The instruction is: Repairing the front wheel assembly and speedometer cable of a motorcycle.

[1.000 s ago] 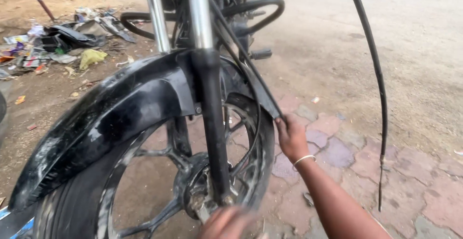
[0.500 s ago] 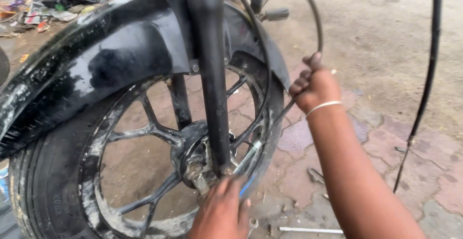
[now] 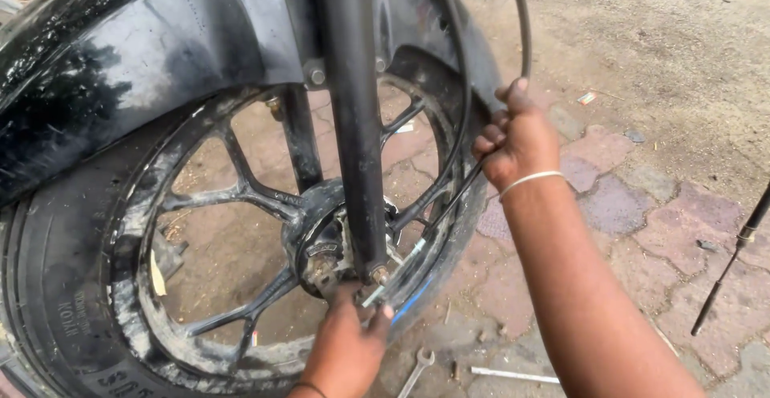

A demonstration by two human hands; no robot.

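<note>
right grip closed around the black cable, fist just beside the tyre's rear edge, thin bangle on the wrist. cable loops up over the fist and runs down along the fork leg to the hub

left grip at the bottom of the fork leg, fingertips pinching the cable's metal end right at the axle; exact finger contact partly hidden by the hub

front wheel: black cast spokes, worn tyre, scuffed black mudguard above it

on the paved ground: small spanner just right of my left wrist, thin metal rod beside it. second black cable hangs well apart at right edge
</note>
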